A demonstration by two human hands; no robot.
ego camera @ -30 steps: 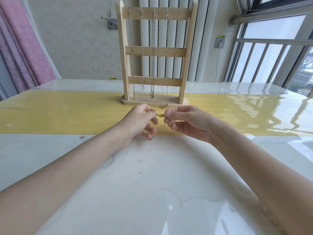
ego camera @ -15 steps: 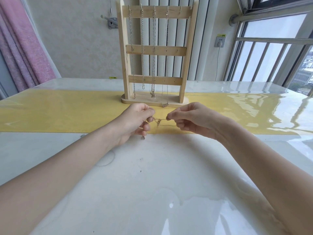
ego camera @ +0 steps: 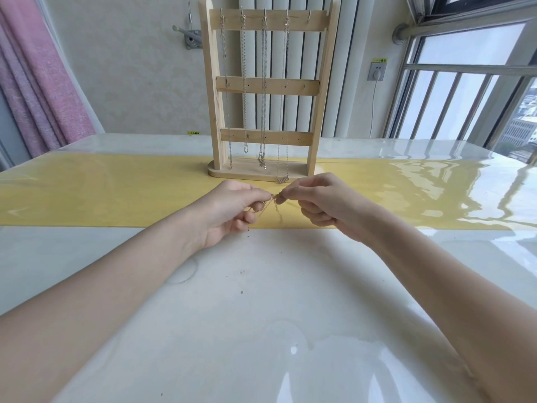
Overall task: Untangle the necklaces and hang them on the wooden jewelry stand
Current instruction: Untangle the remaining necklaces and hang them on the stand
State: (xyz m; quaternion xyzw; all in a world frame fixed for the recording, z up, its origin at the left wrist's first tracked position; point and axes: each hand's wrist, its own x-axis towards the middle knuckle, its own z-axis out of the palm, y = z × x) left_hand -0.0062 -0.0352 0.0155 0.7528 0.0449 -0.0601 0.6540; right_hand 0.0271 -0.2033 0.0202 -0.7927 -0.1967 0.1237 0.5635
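Observation:
A wooden jewelry stand (ego camera: 316, 91) rises at the back of the table on a yellow runner. Several silver chains (ego camera: 263, 82) hang from hooks on its top bar. In front of its base, a thin gold necklace (ego camera: 274, 203) is held just above the runner. My left hand (ego camera: 232, 210) pinches one part of it between thumb and fingertips. My right hand (ego camera: 319, 205) pinches it right beside, the two sets of fingertips almost touching. Loose strands of the chain droop below the pinch.
The yellow runner (ego camera: 101, 193) crosses a glossy white table (ego camera: 261, 315). A radiator stands behind the stand, a pink curtain (ego camera: 37, 82) at the left, a window with railings (ego camera: 465, 97) at the right.
My hands spread slightly apart, stretching the chain, then came close together again over the runner's front edge. The loose strands now dangle lower between them.

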